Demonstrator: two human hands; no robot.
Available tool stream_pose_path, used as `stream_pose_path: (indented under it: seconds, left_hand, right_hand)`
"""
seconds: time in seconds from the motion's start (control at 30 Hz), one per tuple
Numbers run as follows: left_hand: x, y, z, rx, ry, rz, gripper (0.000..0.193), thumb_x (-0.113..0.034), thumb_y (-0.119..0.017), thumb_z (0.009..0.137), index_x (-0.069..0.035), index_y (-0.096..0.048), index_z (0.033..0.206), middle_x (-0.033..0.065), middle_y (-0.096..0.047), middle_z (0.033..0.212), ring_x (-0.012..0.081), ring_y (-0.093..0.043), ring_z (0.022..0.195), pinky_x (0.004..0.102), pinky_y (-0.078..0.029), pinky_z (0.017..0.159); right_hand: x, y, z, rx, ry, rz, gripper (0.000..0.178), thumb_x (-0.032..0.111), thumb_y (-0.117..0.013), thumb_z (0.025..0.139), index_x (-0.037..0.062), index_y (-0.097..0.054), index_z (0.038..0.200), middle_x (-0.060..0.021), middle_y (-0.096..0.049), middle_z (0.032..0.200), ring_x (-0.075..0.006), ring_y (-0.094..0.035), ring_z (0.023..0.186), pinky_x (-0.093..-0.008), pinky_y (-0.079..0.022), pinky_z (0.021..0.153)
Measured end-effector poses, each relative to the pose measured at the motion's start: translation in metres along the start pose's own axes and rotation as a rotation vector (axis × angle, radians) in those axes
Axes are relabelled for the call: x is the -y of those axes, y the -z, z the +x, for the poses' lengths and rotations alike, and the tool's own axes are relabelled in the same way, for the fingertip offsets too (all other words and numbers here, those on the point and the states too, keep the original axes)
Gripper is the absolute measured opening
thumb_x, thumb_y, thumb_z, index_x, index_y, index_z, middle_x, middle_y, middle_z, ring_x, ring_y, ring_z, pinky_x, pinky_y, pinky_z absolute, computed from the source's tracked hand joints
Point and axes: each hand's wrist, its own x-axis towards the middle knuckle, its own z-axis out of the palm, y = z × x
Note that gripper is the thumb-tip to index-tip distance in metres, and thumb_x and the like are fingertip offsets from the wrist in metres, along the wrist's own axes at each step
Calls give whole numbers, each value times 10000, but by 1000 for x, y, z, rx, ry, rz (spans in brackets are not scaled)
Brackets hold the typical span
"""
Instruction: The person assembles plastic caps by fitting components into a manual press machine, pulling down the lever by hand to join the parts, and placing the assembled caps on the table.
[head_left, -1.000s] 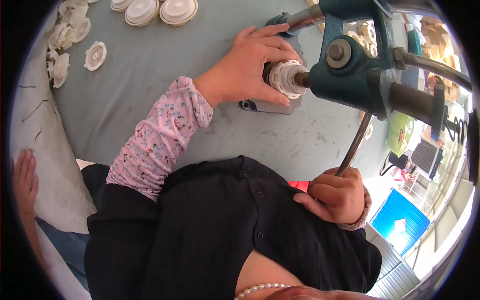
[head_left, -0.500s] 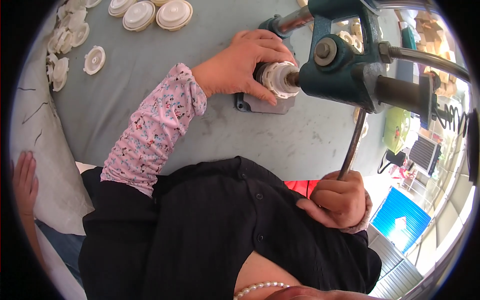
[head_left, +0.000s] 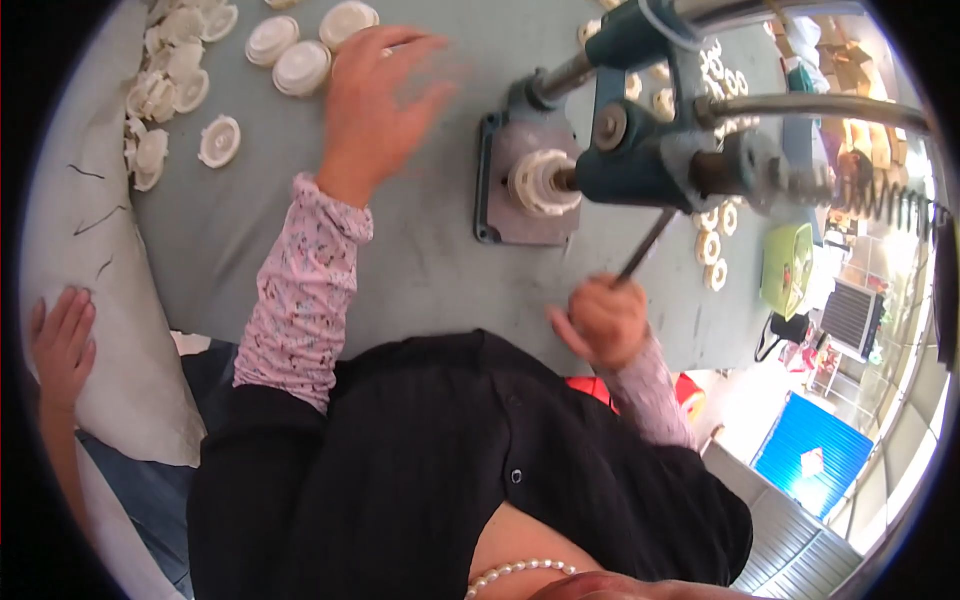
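My right hand [head_left: 603,318] is wrapped round the metal lever [head_left: 648,245] of a dark green hand press [head_left: 640,165]. Under the press's rod, a white ring-shaped plastic part [head_left: 540,185] rests on the metal base plate [head_left: 500,215]. My left hand [head_left: 372,115], blurred by motion, is off to the left of the press. Its fingers and thumb are spread, with no part visible between them. Just beyond it lie several round white plastic caps [head_left: 302,68], one partly hidden behind the hand.
More white caps [head_left: 165,80] are heaped at the far left, beside a pale cloth-like surface [head_left: 110,300] where another person's hand [head_left: 65,345] rests. Small white rings [head_left: 708,245] lie right of the press. A green basket [head_left: 788,265] stands beyond the table's right side.
My left hand has left the white part at the press and moved left toward the caps. My right hand has moved forward and left with the lever, and the press's rod assembly has shifted.
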Motion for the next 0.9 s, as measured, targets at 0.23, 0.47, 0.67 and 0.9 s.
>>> stream_pose_path:
  seconds: [0.23, 0.47, 0.67, 0.9]
  left_hand:
    - [24, 18, -12, 36, 241, 289, 268, -192, -661, 997, -71, -753, 1218, 73, -697, 1277, 344, -605, 1192, 437, -480, 1016]
    - [-1, -1, -39, -132, 195, 387, 338, -276, -755, 947, -37, -739, 1186, 115, -679, 1162, 351, -616, 1093, 446, -510, 941]
    - [-34, 12, -56, 25, 457, -43, 389, -228, -833, 890, -19, -707, 1194, 121, -684, 1137, 325, -638, 1092, 421, -528, 945]
    - [-93, -18, -56, 137, -76, -464, 354, -58, -882, 730, -121, -790, 1066, 45, -670, 1138, 260, -643, 1131, 385, -539, 947]
  right_hand:
    - [39, 87, -2, -566, 363, 1456, 580, 184, -773, 946, 108, -505, 1453, -137, -760, 935, -225, -719, 719, -408, -643, 713]
    - [-52, -44, 50, -322, -226, 261, 813, 153, -891, 802, -25, -510, 1497, -161, -614, 1449, -277, -615, 1300, -423, -410, 1169]
    - [-63, -45, 40, -635, -417, 604, 701, 161, -885, 810, -19, -560, 1405, -119, -651, 1368, -230, -625, 1237, -363, -472, 1080]
    - [-69, -35, -1, -522, -361, 3, 790, 282, -843, 807, -2, -530, 1474, -231, -469, 1582, -407, -362, 1523, -497, -292, 1232]
